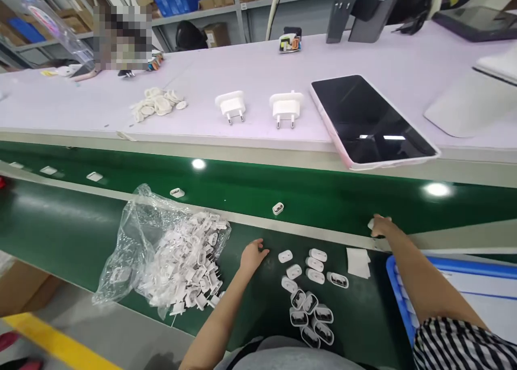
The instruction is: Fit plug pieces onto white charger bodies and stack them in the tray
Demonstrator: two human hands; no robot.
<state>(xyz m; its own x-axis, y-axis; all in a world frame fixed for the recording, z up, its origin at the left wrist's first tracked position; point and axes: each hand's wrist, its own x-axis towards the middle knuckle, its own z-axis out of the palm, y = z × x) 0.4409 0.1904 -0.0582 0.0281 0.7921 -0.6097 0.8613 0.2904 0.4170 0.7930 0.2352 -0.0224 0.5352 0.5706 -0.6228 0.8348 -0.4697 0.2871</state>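
Note:
My left hand [252,254] rests on the green surface, fingers loosely curled, holding nothing I can see, between a clear plastic bag of white plug parts [173,254] and a cluster of small white charger housings [309,292]. My right hand [380,225] reaches to the pale rail at the edge of the green conveyor belt [242,184], fingers closed on a small white housing. Single white housings [278,208] ride spaced along the belt.
A pale bench behind holds two white plug adapters [231,105], a pile of finger cots [158,103], a dark tablet [369,119] overhanging the edge. A blue tray [398,292] sits at right, a white paper slip [357,262] beside it. Another person sits far left.

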